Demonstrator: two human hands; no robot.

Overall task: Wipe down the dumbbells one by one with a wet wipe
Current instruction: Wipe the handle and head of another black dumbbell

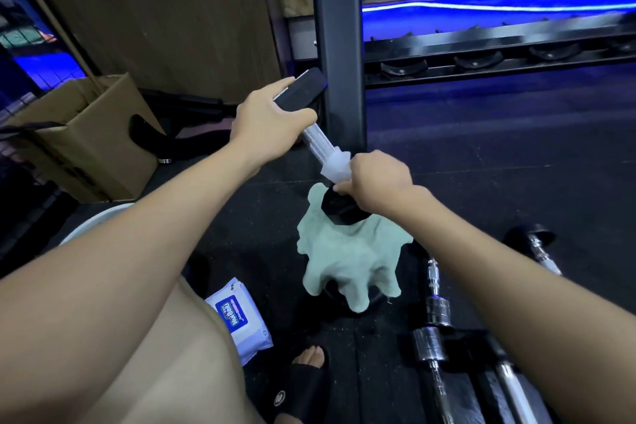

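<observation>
While left hand (265, 124) is gripping dumbbell (318, 144) top, right hand (375, 182) is squeezing wet wipe (335, 167) around its handle.

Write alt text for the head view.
A left hand grips the upper head of a tilted dumbbell while the right hand wraps a wet wipe around its handle. Its lower head rests on a green cloth; a wipes pack lies nearby.
</observation>
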